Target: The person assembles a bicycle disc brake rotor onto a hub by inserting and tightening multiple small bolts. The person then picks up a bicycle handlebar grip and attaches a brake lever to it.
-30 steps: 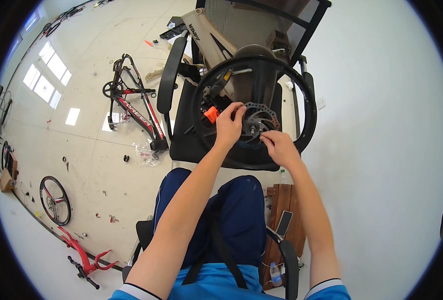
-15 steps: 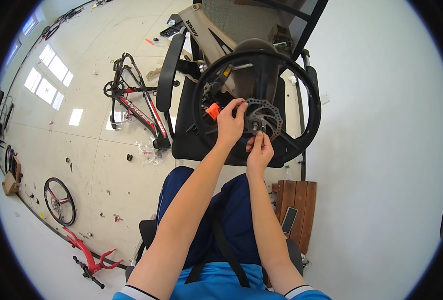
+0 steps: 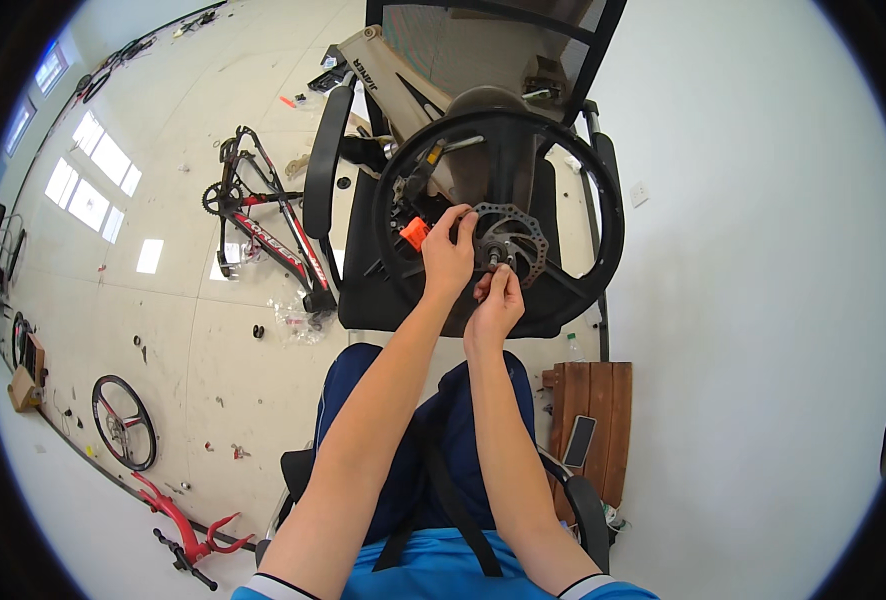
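A black spoked wheel (image 3: pixel 611 222) lies on the seat of an office chair in front of me, with a silver brake disc (image 3: pixel 536 238) around its hub axle (image 3: pixel 494 254). My left hand (image 3: pixel 449 252) is closed at the disc's left edge, thumb and forefinger pinching the rim. Just below the axle is my right hand (image 3: pixel 493 312), fingers pressed together close to the lower part of the disc. Whatever those fingertips hold is too small to name. An orange piece (image 3: pixel 414 234) shows beside my left hand, seen through the wheel.
Behind the wheel a beige frame part (image 3: pixel 378 75) leans on the chair (image 3: pixel 328 150). On the floor at left lie a black-and-red bike frame (image 3: pixel 273 240), another wheel (image 3: pixel 123 423) and a red fork (image 3: pixel 188 535). A wooden stool (image 3: pixel 608 430) carrying a phone (image 3: pixel 580 441) stands at right.
The chair, wheel and both hands sit slightly further left in the picture, as the view has shifted. Both hands keep their pinching grips at the disc and hub.
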The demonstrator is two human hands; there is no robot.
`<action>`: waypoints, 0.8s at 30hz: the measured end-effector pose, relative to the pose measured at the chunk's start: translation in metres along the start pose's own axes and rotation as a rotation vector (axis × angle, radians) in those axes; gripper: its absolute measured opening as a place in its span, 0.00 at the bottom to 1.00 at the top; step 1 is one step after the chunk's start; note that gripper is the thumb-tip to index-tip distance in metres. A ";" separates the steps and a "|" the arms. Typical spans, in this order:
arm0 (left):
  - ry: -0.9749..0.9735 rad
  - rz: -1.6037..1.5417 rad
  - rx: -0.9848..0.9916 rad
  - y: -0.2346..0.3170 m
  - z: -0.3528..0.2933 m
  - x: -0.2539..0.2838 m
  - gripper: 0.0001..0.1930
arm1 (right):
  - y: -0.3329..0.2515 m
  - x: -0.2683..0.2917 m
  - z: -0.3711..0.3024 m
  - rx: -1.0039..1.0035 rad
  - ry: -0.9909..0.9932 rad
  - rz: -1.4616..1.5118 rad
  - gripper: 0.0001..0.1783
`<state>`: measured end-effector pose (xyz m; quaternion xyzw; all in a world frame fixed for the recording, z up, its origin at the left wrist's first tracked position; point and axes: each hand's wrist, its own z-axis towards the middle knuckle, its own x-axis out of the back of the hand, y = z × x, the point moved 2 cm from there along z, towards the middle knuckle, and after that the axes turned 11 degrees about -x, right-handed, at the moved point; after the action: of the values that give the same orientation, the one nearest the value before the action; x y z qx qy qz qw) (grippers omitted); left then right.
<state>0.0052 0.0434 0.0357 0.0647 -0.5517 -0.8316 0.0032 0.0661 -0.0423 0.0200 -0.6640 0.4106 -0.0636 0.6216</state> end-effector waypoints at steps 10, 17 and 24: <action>-0.106 -0.058 0.060 -0.002 0.005 0.006 0.11 | -0.018 0.050 -0.017 -0.353 -0.294 0.034 0.16; -0.001 0.220 -0.022 -0.012 -0.022 0.033 0.16 | 0.038 0.099 -0.109 -0.745 -0.408 -0.167 0.15; -0.262 0.090 0.214 -0.044 -0.157 0.127 0.09 | 0.045 0.105 -0.117 -0.778 -0.379 -0.171 0.15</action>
<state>-0.1006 -0.0936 -0.0780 -0.0689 -0.6352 -0.7683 -0.0382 0.0443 -0.1932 -0.0386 -0.8802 0.2264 0.1675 0.3820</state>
